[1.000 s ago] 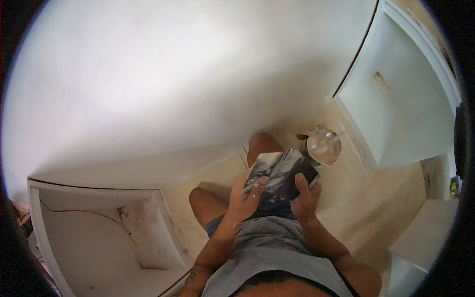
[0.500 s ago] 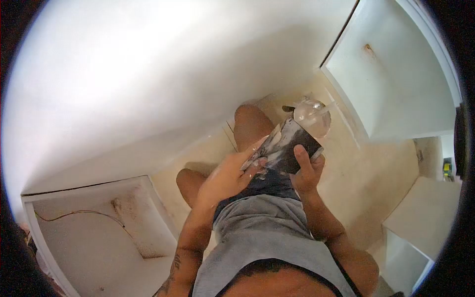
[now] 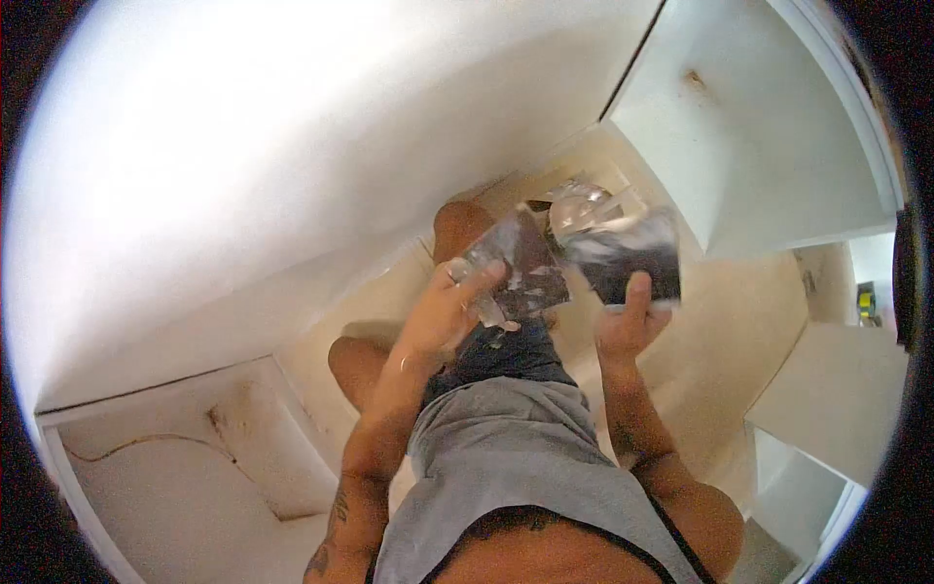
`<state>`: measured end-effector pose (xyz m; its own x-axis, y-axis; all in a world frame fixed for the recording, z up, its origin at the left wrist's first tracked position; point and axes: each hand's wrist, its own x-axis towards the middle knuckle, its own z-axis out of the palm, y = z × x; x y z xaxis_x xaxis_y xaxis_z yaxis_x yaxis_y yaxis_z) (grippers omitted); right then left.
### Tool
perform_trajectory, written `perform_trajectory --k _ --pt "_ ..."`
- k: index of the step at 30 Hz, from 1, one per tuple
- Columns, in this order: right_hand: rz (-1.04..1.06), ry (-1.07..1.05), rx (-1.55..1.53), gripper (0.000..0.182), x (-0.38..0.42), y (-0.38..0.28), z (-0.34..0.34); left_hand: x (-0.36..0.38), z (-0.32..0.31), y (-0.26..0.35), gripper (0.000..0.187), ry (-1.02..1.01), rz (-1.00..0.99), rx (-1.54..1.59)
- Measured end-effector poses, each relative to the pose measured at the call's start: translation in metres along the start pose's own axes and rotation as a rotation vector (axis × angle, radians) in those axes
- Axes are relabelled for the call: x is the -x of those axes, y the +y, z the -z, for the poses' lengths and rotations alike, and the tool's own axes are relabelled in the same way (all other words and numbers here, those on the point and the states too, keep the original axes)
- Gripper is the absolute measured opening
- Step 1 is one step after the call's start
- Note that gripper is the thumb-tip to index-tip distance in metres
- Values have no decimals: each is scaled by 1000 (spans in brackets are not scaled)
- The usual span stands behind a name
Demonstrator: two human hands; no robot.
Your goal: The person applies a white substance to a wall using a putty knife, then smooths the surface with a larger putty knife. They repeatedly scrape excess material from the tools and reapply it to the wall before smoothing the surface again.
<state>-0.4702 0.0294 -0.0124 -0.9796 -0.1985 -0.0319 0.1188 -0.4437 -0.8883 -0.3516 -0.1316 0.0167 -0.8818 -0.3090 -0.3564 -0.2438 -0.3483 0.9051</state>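
Note:
My left hand (image 3: 438, 310) grips a dark flat putty spreader (image 3: 530, 255) streaked with white paste, and paste also clings to its fingers. With the thumb laid along its face, my right hand (image 3: 630, 329) holds a second dark putty spreader (image 3: 637, 271), whose far edge carries a white smear blurred by motion. The two blades are side by side over my lap, with a narrow gap between them. Just beyond them on the floor stands a rounded pale container (image 3: 582, 206) with a light-coloured stick or handle in it, partly hidden by the blades.
A large white wall (image 3: 243, 185) rises in front of me. A recessed white box (image 3: 175, 487) with a loose wire (image 3: 146, 438) lies at lower left. Another white recess (image 3: 749, 146) is at upper right, and a pale box-like block (image 3: 827, 399) stands on the right.
The spreaders, overlapping before, are now apart. My right hand has moved slightly right with its blade, and the left blade is turned with its smeared face showing. The view has shifted a little.

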Motion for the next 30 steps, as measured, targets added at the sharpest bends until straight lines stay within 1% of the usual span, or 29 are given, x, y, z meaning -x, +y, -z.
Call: perform_trajectory --k 1,2,3,4,5,6,7,8,9,10,12,13,14,16,17,19,20,22,23,25,26,28,29,30 --pt "190 -11 113 25 -1 5 11 -8 -9 -6 33 59 -32 532" --pt "374 -24 232 25 -2 11 26 -15 -15 -11 33 44 -28 538" --pt "603 -306 382 21 -9 9 39 -23 -19 -15 32 6 -30 693" --pt "608 -298 394 21 -12 10 48 -30 -24 -19 31 -31 -31 847" --pt "713 -484 575 25 -17 1 44 -36 -28 -25 31 -41 1 886" --pt "813 -672 756 34 -21 -2 41 -37 -30 -26 31 -54 5 888" --pt "814 -665 768 34 -30 6 42 -39 -34 -24 30 -129 -29 774" --pt "720 -647 933 37 -42 20 46 -40 -38 -23 30 -204 -65 661" --pt "618 -621 1095 41 -48 25 49 -41 -42 -26 28 -141 -67 526" --pt "622 -607 1105 41 -52 22 56 -44 -46 -29 28 -157 -64 526" --pt "497 -600 1257 47 -58 12 72 -51 -54 -35 27 -41 -10 405" --pt "499 -594 1264 47 -60 8 75 -59 -56 -37 25 5 6 466" --pt "519 -505 1279 48 -60 1 78 -68 -57 -45 25 -1 7 466" --pt "562 -329 1306 50 -56 -11 80 -87 -54 -65 23 107 -41 361" --pt "563 -324 1313 50 -51 -13 80 -97 -56 -73 23 101 -39 364" --pt "407 -550 1539 48 -37 -12 71 -112 -59 -92 27 140 -14 108" --pt "402 -543 1545 48 -32 -5 66 -123 -55 -108 27 132 -10 110" --pt "467 -518 1419 47 -35 18 59 -143 -47 -136 35 33 -338 -563" --pt "469 -523 1418 47 -42 25 61 -142 -49 -135 35 37 -338 -562" --pt "498 -449 1397 42 -57 39 68 -131 -56 -137 33 211 -358 -634" --pt "490 -462 1396 42 -62 43 71 -126 -54 -138 33 219 -347 -632" --pt "380 -406 1351 35 -77 49 76 -117 -50 -134 35 200 -258 -472" --pt "376 -412 1348 35 -86 51 80 -106 -48 -122 35 205 -253 -474" --pt "263 -388 1399 30 -95 53 86 -89 -46 -103 35 235 -115 -354"
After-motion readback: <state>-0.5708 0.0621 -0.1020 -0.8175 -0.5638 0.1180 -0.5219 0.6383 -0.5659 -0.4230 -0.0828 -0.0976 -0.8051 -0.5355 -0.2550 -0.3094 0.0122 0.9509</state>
